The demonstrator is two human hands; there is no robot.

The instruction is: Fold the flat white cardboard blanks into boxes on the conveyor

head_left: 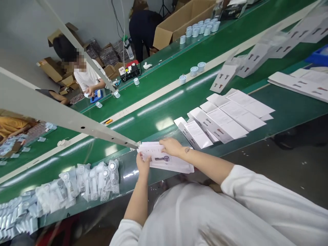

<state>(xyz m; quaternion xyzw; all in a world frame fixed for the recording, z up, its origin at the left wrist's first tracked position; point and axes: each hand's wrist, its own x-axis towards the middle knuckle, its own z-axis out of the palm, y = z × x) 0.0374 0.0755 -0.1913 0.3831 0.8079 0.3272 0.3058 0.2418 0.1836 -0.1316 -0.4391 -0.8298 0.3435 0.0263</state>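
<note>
overhead light is bouncing off the green conveyor belt (pixel 153 126) beyond the fingers (pixel 166 143), laying long pale streaks of glare across it. right under the fingers, the white paper sheets (pixel 171 162) are glowing brightly, and to their left the clear plastic packets (pixel 77 184) are catching small hot highlights. to the right of the fingers, the floor (pixel 289 171) is sinking into dim shadow. below them, strands of hair (pixel 217 237) are blurring out of focus, while the metal beam (pixel 64 112) is stretching with wide-angle distortion toward the left edge.
</note>
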